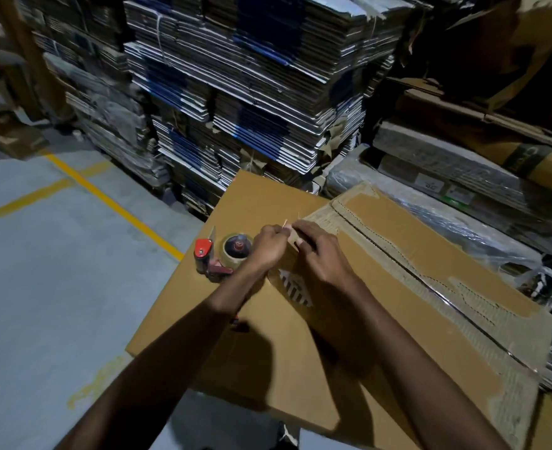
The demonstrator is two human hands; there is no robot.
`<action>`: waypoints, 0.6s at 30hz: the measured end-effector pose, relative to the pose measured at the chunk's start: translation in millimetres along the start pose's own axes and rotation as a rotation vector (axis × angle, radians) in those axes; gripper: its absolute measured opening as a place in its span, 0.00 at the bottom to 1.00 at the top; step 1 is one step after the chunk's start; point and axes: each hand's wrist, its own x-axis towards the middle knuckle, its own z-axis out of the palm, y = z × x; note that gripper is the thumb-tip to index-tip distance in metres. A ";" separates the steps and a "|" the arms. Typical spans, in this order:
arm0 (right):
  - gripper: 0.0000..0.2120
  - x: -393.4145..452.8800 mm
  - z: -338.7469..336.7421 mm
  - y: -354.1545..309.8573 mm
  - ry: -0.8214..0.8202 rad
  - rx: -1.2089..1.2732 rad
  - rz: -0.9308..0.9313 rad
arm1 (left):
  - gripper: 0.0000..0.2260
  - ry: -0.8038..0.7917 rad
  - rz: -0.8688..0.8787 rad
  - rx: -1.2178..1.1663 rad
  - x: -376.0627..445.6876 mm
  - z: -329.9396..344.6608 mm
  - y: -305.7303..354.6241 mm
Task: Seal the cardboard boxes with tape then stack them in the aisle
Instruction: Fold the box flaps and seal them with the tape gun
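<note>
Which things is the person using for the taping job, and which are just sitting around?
For the job:
- cardboard box, with both hands at its near corner
- left hand
- right hand
- tape dispenser, standing on the flat cardboard sheet

Just lying about:
- stacks of flattened cartons
- plastic-wrapped bundles
- yellow floor lines

A dim storeroom; the grey concrete floor [41, 287] fills the left side, crossed by yellow painted lines [112, 203] that meet near the left edge, with a scuffed yellow patch lower down; behind stand tall stacks of flattened cartons [242, 92], brown with white and blue edges, some bundles tied with string; further bundles wrapped in clear plastic [446, 196] lie at the right, with labels too small to read; loose brown cardboard sheets [511, 76] lean above them in shadow.
</note>
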 end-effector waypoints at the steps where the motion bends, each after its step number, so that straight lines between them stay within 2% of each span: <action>1: 0.23 7.5 -1.6 8.4 -0.039 -0.071 -0.061 | 0.21 0.041 -0.014 0.026 7.7 6.3 4.6; 4: 0.20 33.3 -6.4 26.9 -0.148 -0.213 -0.143 | 0.21 0.142 -0.120 0.055 26.5 18.4 12.4; 8: 0.18 66.8 -7.5 30.3 -0.155 -0.331 -0.235 | 0.19 0.159 -0.248 -0.068 43.4 24.4 20.1; 10: 0.16 80.0 -10.4 38.1 -0.166 -0.340 -0.285 | 0.17 0.270 -0.247 0.092 52.0 29.4 23.6; 12: 0.19 91.8 -18.4 52.8 -0.220 -0.327 -0.308 | 0.16 0.346 -0.147 0.256 52.8 38.1 26.4; 13: 0.22 97.6 -25.7 59.0 -0.246 -0.314 -0.311 | 0.18 0.326 -0.094 0.325 51.4 41.4 25.5; 16: 0.29 122.2 -51.2 85.5 -0.331 -0.309 -0.261 | 0.32 0.231 -0.097 0.569 49.6 46.4 24.6; 18: 0.32 139.8 -71.4 107.4 -0.373 -0.334 -0.170 | 0.35 0.176 -0.124 0.665 50.9 43.8 28.3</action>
